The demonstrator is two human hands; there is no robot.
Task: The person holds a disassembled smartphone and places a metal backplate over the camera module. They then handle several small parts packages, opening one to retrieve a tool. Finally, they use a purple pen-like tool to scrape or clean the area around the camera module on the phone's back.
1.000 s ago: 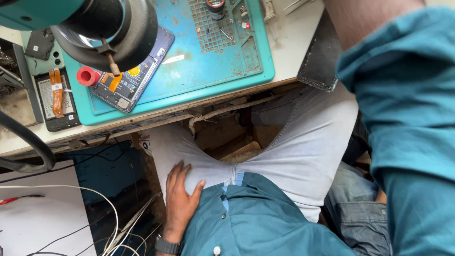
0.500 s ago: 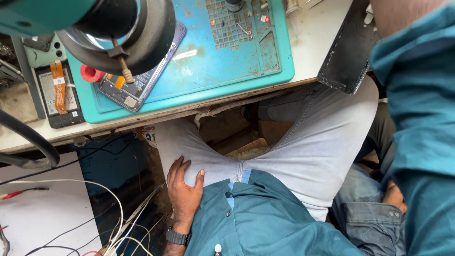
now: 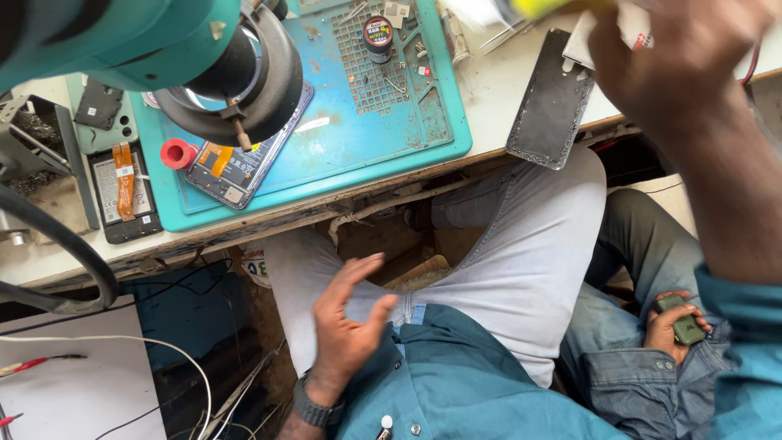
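Worn white bench (image 3: 497, 90) is being covered by a teal mat (image 3: 342, 151) with a gridded tray section, where small screws and a round tin (image 3: 378, 37) are being kept. An opened phone (image 3: 244, 159) is being lit under a microscope (image 3: 236, 77). The left hand (image 3: 346, 326) is being held open over the lap, fingers spread, gripping nothing. The right hand (image 3: 676, 65) is being raised, blurred; its grip cannot be told.
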